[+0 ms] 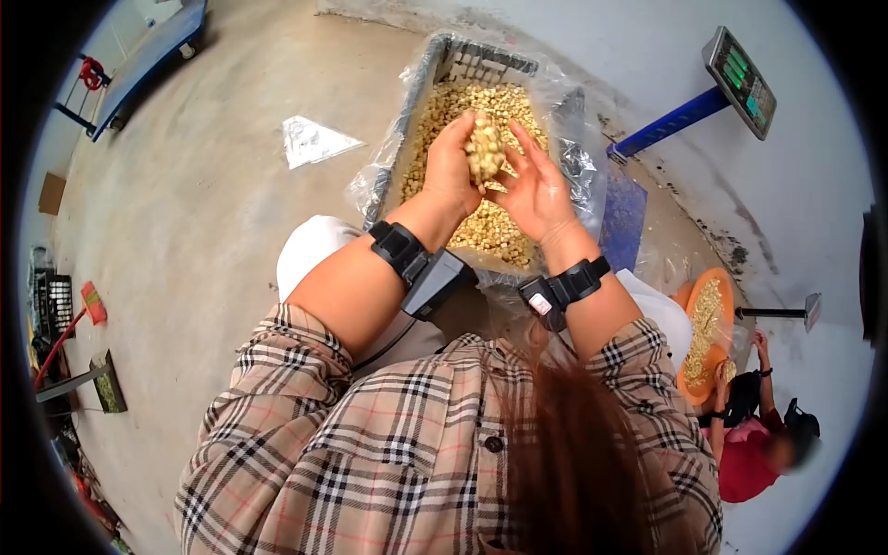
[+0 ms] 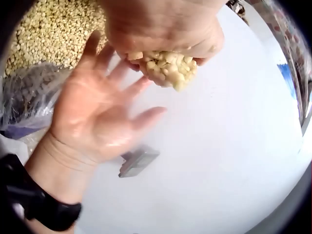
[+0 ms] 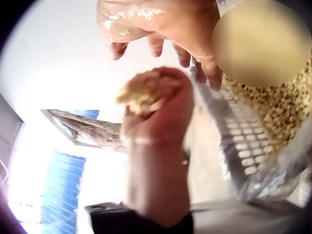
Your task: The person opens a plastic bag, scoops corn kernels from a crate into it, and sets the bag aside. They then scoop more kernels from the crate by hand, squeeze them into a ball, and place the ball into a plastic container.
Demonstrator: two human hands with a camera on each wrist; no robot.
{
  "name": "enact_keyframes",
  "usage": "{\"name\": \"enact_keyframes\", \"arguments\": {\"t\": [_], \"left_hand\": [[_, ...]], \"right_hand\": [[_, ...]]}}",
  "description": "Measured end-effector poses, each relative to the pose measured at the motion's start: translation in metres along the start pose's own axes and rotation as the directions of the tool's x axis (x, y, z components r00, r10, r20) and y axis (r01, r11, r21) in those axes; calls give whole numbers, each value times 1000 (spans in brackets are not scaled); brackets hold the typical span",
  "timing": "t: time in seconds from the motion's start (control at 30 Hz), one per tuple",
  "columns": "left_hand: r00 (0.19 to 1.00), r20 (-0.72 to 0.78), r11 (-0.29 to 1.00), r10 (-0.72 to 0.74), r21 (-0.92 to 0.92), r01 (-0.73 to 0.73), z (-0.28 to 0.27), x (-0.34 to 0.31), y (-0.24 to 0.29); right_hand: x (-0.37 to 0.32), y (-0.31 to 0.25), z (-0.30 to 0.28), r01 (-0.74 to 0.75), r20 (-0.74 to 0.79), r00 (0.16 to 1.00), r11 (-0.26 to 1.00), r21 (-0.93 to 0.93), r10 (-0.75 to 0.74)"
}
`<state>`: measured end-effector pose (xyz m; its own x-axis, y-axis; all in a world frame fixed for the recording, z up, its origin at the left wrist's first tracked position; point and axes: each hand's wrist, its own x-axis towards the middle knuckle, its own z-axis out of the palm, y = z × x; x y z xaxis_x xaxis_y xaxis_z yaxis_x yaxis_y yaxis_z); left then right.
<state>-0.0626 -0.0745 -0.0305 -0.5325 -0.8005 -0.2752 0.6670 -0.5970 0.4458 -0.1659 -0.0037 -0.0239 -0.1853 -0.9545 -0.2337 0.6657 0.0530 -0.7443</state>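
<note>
Over a lined crate full of pale yellow kernels, both hands are raised close together. My left hand grips a handful of kernels, its fingers curled under them. In the left wrist view the clump of kernels bulges out beneath that hand. My right hand is beside it, palm facing the clump and fingers spread. The right wrist view has the right hand with fingers hanging loosely above the left fist, with pale residue on its skin. More loose kernels fill the crate below.
A blue platform scale with a tilted display stands right of the crate. Clear plastic film spills over the crate's side. A white scrap lies on the floor. At right, another person works at an orange basin. A blue cart is far left.
</note>
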Motion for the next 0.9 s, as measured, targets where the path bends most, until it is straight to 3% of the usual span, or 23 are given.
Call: {"name": "enact_keyframes", "arguments": {"t": [0.03, 0.1, 0.13, 0.17, 0.23, 0.3, 0.37, 0.43, 0.47, 0.57, 0.6, 0.67, 0.83, 0.9], "left_hand": [[990, 1, 985, 141, 104, -141, -4, 5, -9], [955, 75, 907, 288, 297, -297, 0, 0, -21], [929, 139, 765, 344, 532, -363, 0, -3, -25], [798, 309, 491, 518, 656, -573, 0, -4, -30], [617, 472, 260, 630, 620, -740, 0, -7, -39], [589, 529, 193, 611, 622, -759, -1, -13, -41], [564, 569, 114, 598, 636, -763, -1, -18, -42], [552, 602, 23, 577, 663, -748, -5, -24, -42], [632, 586, 55, 508, 709, -703, -6, -28, -42], [610, 666, -249, 430, 737, -629, -14, -27, -49], [712, 622, -252, 327, 783, -568, -15, -28, -53], [760, 597, -284, 255, 798, -531, -15, -28, -60], [780, 589, -134, 211, 808, -574, -10, -11, -63], [793, 578, -55, 192, 813, -579, 6, -3, -44]], "right_hand": [[-2, 2, 17, 49, -3, 999, 998, 50, -49], [-4, 10, 29, 144, -46, 989, 984, 101, -140], [-4, 14, 29, 188, -86, 980, 977, 97, -180], [-7, 15, 31, 231, -126, 968, 969, 89, -219], [-16, 13, 36, 208, -184, 966, 969, 137, -181], [-17, 19, 28, 239, -193, 959, 956, 169, -206], [-17, 27, 19, 303, -200, 938, 949, 84, -282], [-21, 34, 10, 275, -143, 957, 947, 165, -252], [-22, 37, 6, 241, -92, 970, 943, 231, -225], [-24, 42, -8, 81, 113, 984, 902, 424, -141], [-24, 42, -14, 40, 155, 980, 886, 462, -125], [-24, 42, -25, -12, 195, 976, 864, 504, -101], [-16, 33, -56, -4, -160, 982, 844, 537, 106], [-15, 25, -65, 40, -203, 975, 827, 561, 91]]}}
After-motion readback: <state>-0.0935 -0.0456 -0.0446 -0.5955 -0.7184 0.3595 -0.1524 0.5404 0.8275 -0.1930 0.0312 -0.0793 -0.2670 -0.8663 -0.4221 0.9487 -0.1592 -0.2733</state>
